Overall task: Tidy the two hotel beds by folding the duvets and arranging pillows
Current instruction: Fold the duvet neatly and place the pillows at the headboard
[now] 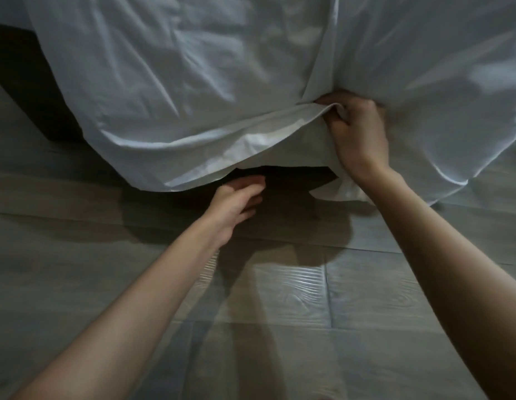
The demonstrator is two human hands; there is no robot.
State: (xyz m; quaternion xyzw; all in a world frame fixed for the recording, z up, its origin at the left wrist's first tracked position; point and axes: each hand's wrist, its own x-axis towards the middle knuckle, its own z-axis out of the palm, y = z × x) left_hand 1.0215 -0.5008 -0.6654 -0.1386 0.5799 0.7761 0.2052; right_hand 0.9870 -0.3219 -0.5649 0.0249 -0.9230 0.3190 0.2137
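— Fingers (336,121) of my right hand (358,134) are curling round the duvet (193,82) hem, pinching it tight. Meanwhile left hand (238,197) is hanging loose & open, holding nothing, just under the hem.
— Where's the duvet lying?
— Draping off the bed (31,82) side, down to the floor (280,298). Head cam only, btw.
— Tip?
— I'm reckoning: be grabbing the low edge w/ the left too, lifting both evenly so the fold's staying square.

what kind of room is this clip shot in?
Most likely a bedroom, plausibly a hotel room. A white duvet hangs over the side of a bed with a dark base, above a wood-look plank floor. The right hand grips the duvet's edge; the left hand reaches open beneath it.
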